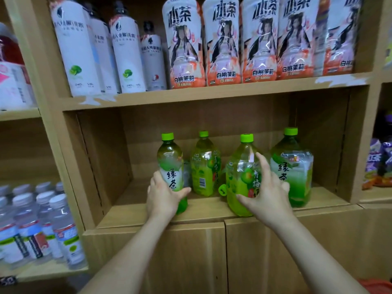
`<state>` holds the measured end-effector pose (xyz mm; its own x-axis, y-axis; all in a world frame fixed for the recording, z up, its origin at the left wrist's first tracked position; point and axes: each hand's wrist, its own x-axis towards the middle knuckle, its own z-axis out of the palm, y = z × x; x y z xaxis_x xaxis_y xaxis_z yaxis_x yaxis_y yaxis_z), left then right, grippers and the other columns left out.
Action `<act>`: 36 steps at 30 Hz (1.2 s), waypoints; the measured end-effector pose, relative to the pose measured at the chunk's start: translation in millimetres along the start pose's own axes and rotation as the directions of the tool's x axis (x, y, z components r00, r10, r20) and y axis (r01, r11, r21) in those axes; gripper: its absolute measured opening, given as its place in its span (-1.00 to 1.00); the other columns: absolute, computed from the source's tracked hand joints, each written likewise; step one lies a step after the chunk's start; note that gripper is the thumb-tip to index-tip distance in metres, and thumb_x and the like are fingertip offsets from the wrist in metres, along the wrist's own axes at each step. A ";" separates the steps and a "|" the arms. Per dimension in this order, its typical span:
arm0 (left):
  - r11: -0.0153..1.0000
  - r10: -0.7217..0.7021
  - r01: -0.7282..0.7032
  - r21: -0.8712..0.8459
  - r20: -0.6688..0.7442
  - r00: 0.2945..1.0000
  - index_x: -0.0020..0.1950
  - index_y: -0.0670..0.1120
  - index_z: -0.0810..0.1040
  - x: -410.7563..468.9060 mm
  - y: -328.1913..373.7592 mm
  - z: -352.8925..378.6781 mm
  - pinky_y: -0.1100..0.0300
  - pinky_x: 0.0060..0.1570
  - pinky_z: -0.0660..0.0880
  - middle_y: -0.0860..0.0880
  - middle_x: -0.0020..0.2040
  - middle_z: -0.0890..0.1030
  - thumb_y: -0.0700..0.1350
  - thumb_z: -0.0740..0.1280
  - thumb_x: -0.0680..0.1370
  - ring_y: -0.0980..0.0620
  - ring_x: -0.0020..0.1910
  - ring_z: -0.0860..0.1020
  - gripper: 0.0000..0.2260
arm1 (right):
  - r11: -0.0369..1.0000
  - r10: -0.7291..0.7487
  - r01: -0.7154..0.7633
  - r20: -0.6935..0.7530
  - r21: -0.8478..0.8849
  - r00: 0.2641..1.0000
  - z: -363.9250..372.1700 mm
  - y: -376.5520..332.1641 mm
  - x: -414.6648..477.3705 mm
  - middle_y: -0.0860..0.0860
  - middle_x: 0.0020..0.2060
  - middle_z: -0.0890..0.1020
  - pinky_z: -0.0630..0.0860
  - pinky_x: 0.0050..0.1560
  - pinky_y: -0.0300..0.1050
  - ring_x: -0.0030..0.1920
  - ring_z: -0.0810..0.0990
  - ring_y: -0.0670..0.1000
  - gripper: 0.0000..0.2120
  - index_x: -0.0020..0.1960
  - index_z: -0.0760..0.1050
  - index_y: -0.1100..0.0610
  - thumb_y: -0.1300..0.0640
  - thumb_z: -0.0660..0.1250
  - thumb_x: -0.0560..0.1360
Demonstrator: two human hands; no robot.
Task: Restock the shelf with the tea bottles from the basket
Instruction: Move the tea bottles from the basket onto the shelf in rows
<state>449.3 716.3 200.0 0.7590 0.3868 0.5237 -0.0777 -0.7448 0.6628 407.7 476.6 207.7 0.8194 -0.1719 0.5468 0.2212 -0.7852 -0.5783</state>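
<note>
Cardboard shelf (203, 96) filling almost the whole frame, divided into open compartments. In the upper compartment, a row of tall white bottles (78, 52) with lime pictures at upper left, and beside them peach-coloured tea bottles (224, 43) standing close together toward upper right. In the left compartment at lower left, many clear water bottles (36, 225) with white caps, packed tight.

In the middle compartment, four green tea bottles, all upright with green caps. Far right, a wide dark green bottle (293, 168), the biggest. Next to it, toward the front edge, a wide yellow-green bottle (241, 172) with a fruit picture on the label. Behind, between the two front ones, a smaller yellow-green bottle (204, 166) showing a barcode. At centre left, a slim green tea bottle (170, 164), standing at the front edge of the shelf floor. A small green round thing (222, 189) low between the two yellow-green bottles; cannot tell what.

Both bare forearms reaching up from the bottom of the frame. Left hand (163, 196) wrapped around the lower part of the slim green tea bottle, thumb across the front, fingers behind. Right hand (269, 187) spread against the wide yellow-green bottle, fingers pointing up along its right side, thumb low across the front; touching, but cannot tell how firmly closed.

At lower right corner, a bit of something orange-red (377, 286); basket not clearly seen.
</note>
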 end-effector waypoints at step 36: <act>0.859 0.432 -0.447 0.249 0.113 0.895 0.45 0.29 0.10 -25.4 97.5 52.6 -0.06 0.25 0.38 -0.15 0.47 0.09 0.27 0.37 0.40 -0.21 0.40 0.20 -0.30 | 0.809 -0.043 -0.136 0.288 0.572 0.957 -52.6 64.2 43.6 -0.10 0.18 0.58 0.50 0.22 0.01 0.17 0.58 -0.08 -0.12 0.39 0.24 -0.20 0.09 0.61 0.21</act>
<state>456.4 605.3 223.2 0.7188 -0.0376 0.6942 -0.2450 -0.9482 0.2023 429.8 387.4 226.2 0.9267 0.0411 0.3735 0.3701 -0.2719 -0.8883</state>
